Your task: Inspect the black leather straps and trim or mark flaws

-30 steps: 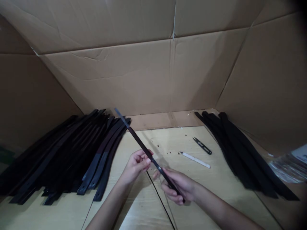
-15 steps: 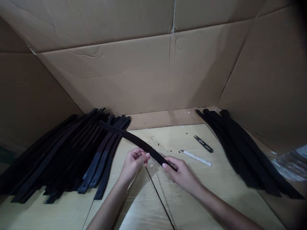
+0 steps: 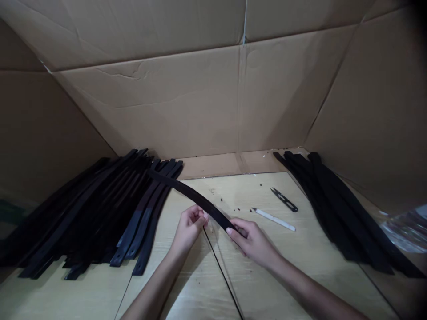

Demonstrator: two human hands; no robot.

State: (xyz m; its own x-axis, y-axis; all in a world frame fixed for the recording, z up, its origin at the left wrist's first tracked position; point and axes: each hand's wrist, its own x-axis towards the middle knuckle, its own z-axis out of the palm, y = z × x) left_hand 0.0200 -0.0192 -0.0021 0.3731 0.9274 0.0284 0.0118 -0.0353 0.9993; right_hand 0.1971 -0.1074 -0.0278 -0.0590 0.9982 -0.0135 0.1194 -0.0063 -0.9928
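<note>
Left hand (image 3: 188,225) and right hand (image 3: 251,239) both pinching a long, flat, slightly bowed black strap (image 3: 193,197) just above the pale wooden worktop (image 3: 207,284), its far end lying over a heap of matching dark straps (image 3: 90,213), slim white pen (image 3: 273,219) resting nearby.

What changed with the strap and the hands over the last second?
The long black strap, raised and pointing away a second ago, swung down leftward; its far end now lies on the left pile of black straps. Left hand and right hand still pinch it. Scissors, pen unmoved.
</note>
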